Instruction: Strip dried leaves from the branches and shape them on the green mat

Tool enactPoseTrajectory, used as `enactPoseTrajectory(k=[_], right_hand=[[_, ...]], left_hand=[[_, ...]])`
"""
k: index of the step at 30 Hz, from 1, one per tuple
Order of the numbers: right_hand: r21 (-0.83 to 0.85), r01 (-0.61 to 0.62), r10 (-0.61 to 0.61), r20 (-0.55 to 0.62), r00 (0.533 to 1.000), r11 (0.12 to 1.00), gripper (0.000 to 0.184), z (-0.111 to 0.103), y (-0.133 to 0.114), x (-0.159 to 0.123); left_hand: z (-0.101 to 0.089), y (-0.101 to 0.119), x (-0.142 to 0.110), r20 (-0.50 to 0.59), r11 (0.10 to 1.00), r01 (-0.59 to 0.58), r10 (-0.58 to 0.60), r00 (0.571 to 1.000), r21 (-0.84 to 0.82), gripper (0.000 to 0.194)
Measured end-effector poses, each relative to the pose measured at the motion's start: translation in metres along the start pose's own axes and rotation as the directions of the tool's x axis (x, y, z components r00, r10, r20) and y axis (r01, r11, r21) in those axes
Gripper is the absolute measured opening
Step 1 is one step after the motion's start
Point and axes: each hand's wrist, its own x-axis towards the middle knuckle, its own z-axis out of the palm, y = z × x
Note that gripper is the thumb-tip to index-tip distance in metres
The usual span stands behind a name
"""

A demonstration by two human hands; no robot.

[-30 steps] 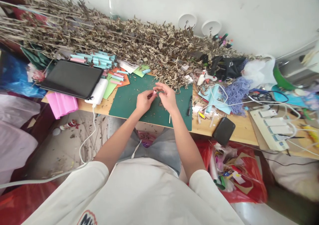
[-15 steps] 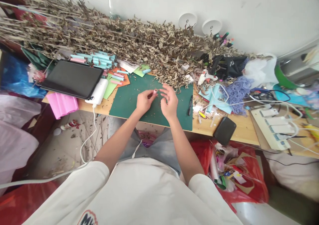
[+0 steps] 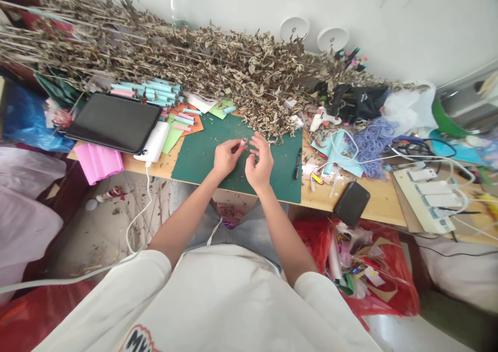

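Caution: excess fingertip pressure could crush the small pink cylindrical tube, apparently paper (image 3: pixel 244 141); tilting could spill any loose contents onto the flat green mat (image 3: pixel 198 157). Grip: the bare left hand (image 3: pixel 226 158) pinches the tube above the mat. The bare right hand (image 3: pixel 260 164), just beside it, is loosely curled, fingers partly spread; its contents, if any, cannot be determined.

From mid-view, a flat black slab (image 3: pixel 116 122) lies between nine and ten o'clock, two white discs (image 3: pixel 294 28) show at one, a glue gun (image 3: pixel 322 119) at two, purple-blue yarn (image 3: pixel 369 147) near three, a red bag (image 3: pixel 404 289) between four and five.
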Motion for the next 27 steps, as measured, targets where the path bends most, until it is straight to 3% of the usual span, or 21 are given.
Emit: enactPoseTrajectory(k=[6,13,18,22,24,27], right_hand=[[0.023,-0.022,0.021,0.062,0.998,0.999,0.057,0.001,0.0,-0.004],[-0.14,0.07,-0.048,0.153,0.987,0.988,0.052,-0.001,0.004,0.002],[-0.105,0.043,-0.031,0.109,0.994,0.994,0.054,-0.005,0.003,0.003],[-0.118,0.095,-0.075,0.165,0.983,0.988,0.053,-0.011,0.004,0.007],[-0.145,0.058,-0.044,0.101,0.994,0.988,0.049,-0.019,0.007,0.012],[-0.276,-0.152,0.141,-0.06,0.988,0.949,0.04,-0.038,0.014,0.019]], left_hand=[[-0.002,0.005,0.0,0.019,1.0,0.001,-0.001,1.0,0.006,0.023],[-0.001,0.003,0.0,0.001,0.999,0.028,-0.028,1.0,-0.024,0.022],[-0.001,0.002,0.0,0.006,0.999,0.03,-0.03,1.0,-0.013,0.022],[-0.001,0.001,0.0,0.005,1.0,0.017,-0.017,1.0,-0.006,0.022],[0.0,0.0,0.0,-0.006,1.0,0.021,-0.021,1.0,-0.022,0.021],[0.001,0.0,0.0,-0.007,0.999,0.035,-0.036,0.999,-0.029,0.02]])
